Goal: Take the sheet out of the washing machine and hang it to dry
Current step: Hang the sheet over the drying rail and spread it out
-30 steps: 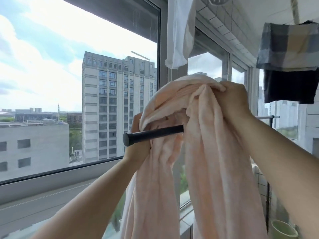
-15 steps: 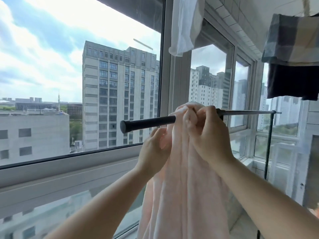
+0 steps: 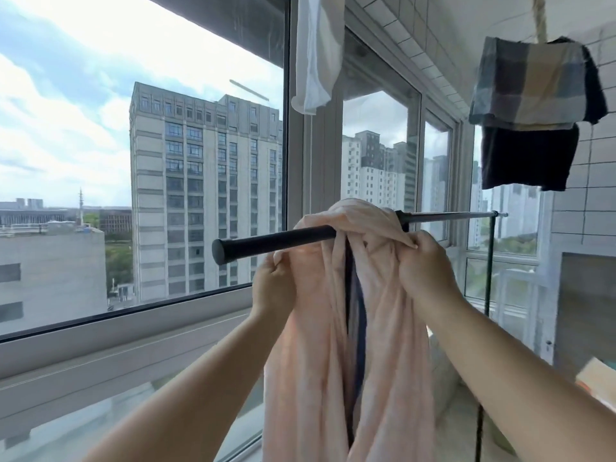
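Note:
A pale pink sheet (image 3: 310, 361) lies bunched over a black drying rod (image 3: 266, 243) that runs from centre to the right, level with a big window. The cloth hangs down in two long folds with a dark gap between them. My left hand (image 3: 273, 285) grips the left fold just below the rod. My right hand (image 3: 425, 271) pinches the right fold a little under the rod. The washing machine is out of view.
A white cloth (image 3: 316, 51) hangs from above at the window frame. A checked cloth (image 3: 530, 81) and a dark one (image 3: 530, 158) hang at the upper right. The rod's thin stand (image 3: 488, 261) rises on the right beside a tiled wall (image 3: 586, 211).
The sheet came down from above the rod onto it. Both hands have since moved apart, spreading the bunch into two folds, and my left hand now grips cloth below the rod.

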